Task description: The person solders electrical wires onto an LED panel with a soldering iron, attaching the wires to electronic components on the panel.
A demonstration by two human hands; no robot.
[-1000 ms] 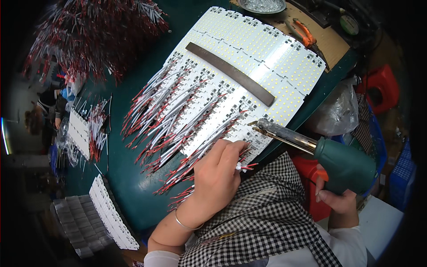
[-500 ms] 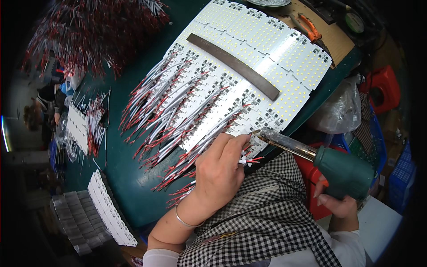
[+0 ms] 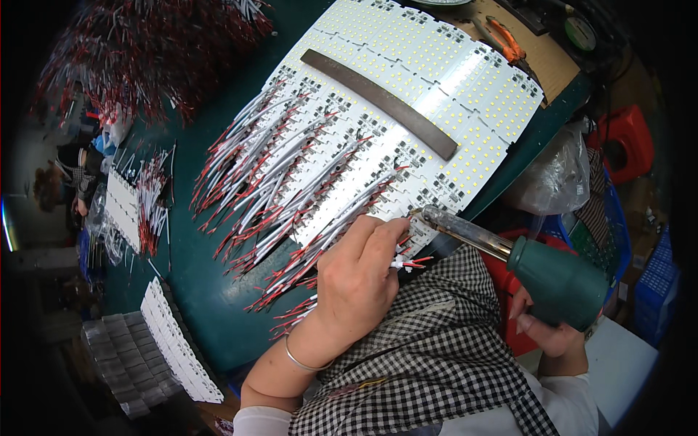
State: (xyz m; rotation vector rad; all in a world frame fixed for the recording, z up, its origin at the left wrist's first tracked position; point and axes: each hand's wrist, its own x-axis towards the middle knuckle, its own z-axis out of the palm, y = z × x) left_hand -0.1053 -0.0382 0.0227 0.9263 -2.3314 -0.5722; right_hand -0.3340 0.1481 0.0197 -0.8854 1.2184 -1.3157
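My left hand [image 3: 360,280] pinches a red and white wire pair [image 3: 408,261] at the near edge of a white LED panel [image 3: 429,87] lying on the green table [image 3: 211,283]. My right hand [image 3: 549,330] grips a green-handled soldering iron [image 3: 560,280], whose metal tip [image 3: 429,216] touches the panel edge just beyond my left fingertips. Rows of red and white wires [image 3: 291,182] fan out from the panel toward the left. A dark flat metal bar [image 3: 378,102] lies across the panel.
A heap of loose red and white wires [image 3: 138,51] fills the far left. Stacks of small white boards [image 3: 178,341] and grey trays [image 3: 127,360] sit at the near left edge. Orange pliers [image 3: 502,36] rest on a brown board; a red stool [image 3: 625,142] stands at right.
The view has shifted slightly. The soldering iron tip has stayed at the panel edge, and my left hand keeps holding the wire pair by it.
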